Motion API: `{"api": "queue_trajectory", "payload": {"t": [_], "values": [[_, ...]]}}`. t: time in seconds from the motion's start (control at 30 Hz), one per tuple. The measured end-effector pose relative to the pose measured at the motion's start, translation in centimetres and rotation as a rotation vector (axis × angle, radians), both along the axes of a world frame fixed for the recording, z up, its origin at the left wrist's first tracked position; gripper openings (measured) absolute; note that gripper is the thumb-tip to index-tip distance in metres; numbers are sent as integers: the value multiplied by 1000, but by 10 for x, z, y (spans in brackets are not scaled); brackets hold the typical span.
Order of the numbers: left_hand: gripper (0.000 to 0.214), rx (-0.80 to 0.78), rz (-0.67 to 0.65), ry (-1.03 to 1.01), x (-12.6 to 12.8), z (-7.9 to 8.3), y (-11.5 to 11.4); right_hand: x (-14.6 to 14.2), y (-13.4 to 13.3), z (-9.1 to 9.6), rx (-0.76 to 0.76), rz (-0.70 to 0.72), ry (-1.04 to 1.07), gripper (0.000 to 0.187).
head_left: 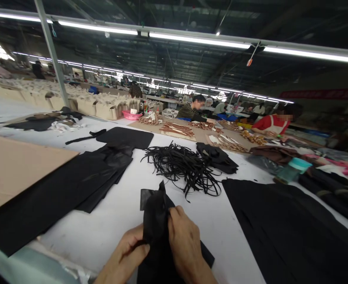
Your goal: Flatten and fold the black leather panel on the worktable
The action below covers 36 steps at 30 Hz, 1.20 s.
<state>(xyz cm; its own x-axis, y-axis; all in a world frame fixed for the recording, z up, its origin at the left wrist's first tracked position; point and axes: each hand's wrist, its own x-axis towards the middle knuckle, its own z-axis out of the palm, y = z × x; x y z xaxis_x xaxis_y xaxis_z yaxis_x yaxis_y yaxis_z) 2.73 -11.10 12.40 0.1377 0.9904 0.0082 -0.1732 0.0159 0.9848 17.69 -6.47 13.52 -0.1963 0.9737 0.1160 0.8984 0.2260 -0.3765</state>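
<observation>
Black sheet [156,223], folded | grip: left hand [128,252], right hand [186,238] clasping it | strips [181,163] tangled

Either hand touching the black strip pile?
No: the left hand and right hand hold a black piece; the black strip pile lies beyond them.

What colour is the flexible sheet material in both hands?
The flexible sheet material is black, as the head view shows.

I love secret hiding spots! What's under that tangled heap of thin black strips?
Beneath the thin black strips, flat white tabletop shows through edge gaps. Their dense middle covers the rest.
</observation>
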Motion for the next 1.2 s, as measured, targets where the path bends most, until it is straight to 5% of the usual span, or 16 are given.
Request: {"api": "queue_trajectory", "payload": {"t": [0.2, 0.3, 0.5, 0.77, 0.9, 0.97, 1.1, 1.2], "values": [[31, -411, 335, -294, -31, -10, 24, 41, 34, 3, -252, 9, 617, 33], [36, -486, 409, -381, -55, -12, 38, 76, 44, 5, -384, -44, 816, 42], [24, -587, 323, -494, -64, -12, 50, 122, 50, -11, -536, -172, 881, 53], [37, -569, 139, -309, -59, -11, 69, 150, 54, -30, -599, -144, 881, 47], [46, -445, -162, -54, -68, -11, 86, 152, 58, -32, -598, 24, 762, 26], [51, -439, -276, -59, -71, -13, 96, 147, 63, -27, -618, 108, 795, 30], [37, -489, -188, -149, -67, -18, 118, 135, 79, -10, -688, 189, 815, 30], [39, -495, -119, 14, -54, -22, 130, 125, 97, -1, -658, 195, 752, 20]]}}
